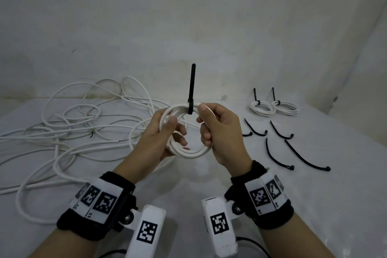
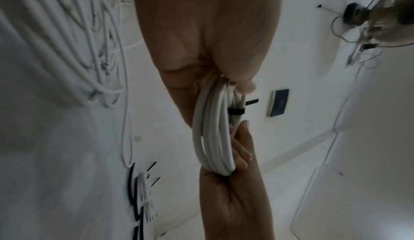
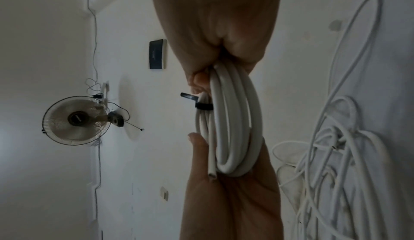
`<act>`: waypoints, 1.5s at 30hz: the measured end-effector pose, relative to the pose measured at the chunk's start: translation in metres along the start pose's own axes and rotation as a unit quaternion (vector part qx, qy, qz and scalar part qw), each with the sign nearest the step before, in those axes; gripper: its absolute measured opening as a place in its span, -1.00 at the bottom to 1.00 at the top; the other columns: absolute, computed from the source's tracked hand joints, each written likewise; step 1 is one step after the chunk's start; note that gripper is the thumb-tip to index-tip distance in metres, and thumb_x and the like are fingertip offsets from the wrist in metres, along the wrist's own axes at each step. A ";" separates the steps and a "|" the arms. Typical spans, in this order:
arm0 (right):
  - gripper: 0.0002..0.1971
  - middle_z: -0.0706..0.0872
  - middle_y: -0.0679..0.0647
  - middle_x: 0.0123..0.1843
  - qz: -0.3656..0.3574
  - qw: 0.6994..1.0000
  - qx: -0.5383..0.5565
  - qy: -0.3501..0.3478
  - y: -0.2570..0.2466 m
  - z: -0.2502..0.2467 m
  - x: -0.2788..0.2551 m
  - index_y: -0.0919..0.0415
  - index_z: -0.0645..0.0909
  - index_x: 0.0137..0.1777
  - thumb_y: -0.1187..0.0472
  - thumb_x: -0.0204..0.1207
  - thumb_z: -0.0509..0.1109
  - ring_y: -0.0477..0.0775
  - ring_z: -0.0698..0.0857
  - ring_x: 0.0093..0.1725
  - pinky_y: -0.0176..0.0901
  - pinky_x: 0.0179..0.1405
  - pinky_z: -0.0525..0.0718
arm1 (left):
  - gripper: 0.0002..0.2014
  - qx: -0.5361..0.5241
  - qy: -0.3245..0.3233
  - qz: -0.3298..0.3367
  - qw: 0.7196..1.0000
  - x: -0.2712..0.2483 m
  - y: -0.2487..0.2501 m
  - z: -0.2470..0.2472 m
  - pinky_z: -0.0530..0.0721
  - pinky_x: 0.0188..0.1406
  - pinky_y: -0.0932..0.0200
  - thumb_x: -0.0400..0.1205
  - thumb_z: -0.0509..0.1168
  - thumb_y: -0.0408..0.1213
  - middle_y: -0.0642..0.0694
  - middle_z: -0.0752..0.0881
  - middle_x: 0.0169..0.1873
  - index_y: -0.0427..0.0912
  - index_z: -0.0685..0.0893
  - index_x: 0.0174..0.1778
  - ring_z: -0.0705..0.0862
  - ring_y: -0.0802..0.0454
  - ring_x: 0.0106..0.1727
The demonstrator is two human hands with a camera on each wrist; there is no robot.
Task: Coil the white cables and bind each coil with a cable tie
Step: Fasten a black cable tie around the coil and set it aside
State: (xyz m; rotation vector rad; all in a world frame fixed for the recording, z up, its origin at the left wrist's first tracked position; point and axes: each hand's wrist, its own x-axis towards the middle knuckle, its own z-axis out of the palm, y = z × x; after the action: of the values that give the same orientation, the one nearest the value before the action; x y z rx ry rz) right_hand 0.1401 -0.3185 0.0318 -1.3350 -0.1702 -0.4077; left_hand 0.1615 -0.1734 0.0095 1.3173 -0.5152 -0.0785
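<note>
A white cable coil [image 1: 188, 153] [image 2: 212, 137] [image 3: 233, 128] is held up between both hands above the table. My left hand [image 1: 165, 134] grips its left side, thumb over the strands. My right hand [image 1: 211, 125] grips its right side, fingers curled round the loops. A black cable tie [image 1: 191, 88] [image 2: 236, 111] [image 3: 202, 106] is closed round the top of the coil, its long tail standing straight up. One cut cable end [image 3: 211, 177] shows near my left palm.
A tangle of loose white cables [image 1: 73, 123] covers the table's left. Two bound coils [image 1: 273, 108] lie at the back right, with several loose black ties [image 1: 278, 144] in front of them. A wall fan [image 3: 76, 120] hangs behind.
</note>
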 end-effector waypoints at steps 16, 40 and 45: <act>-0.77 0.63 -0.05 -0.20 -0.068 0.947 -0.298 0.105 -0.047 -0.087 -0.025 0.04 0.50 0.29 0.17 0.67 0.26 -0.26 0.68 -0.38 -0.33 -0.60 0.63 | -0.76 -0.066 0.013 0.013 0.998 0.035 0.009 0.116 0.72 -0.42 0.17 0.75 0.04 -0.45 -0.09 0.57 -0.28 -0.11 0.52 0.21 0.54 0.11 -0.37; -0.87 0.55 0.20 -0.27 0.211 0.864 -0.394 0.233 -0.044 -0.364 0.103 0.22 0.53 0.10 0.23 0.71 0.17 0.11 0.56 -0.41 -0.31 -0.69 0.61 | 0.15 0.516 -0.377 -0.096 0.763 0.122 -0.117 0.112 -0.24 0.61 0.19 0.09 -0.16 0.74 0.30 -0.17 0.57 0.25 0.00 0.62 -0.23 0.34 0.58; -0.85 0.56 0.22 -0.26 0.300 0.807 -0.464 0.209 -0.027 -0.397 0.126 0.26 0.55 0.11 0.22 0.71 0.18 0.15 0.60 -0.37 -0.19 -0.62 0.69 | 0.21 0.550 -0.421 -0.084 0.716 0.121 -0.119 0.113 -0.35 0.48 0.25 -0.10 -0.52 0.74 0.36 -0.43 0.45 0.36 -0.31 0.55 -0.42 0.39 0.49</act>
State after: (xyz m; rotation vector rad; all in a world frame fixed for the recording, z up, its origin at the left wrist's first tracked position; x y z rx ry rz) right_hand 0.2015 -0.7307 0.0076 -2.1061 0.9281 -0.2203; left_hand 0.2508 -0.3479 -0.0462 2.5170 -1.3474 -0.6316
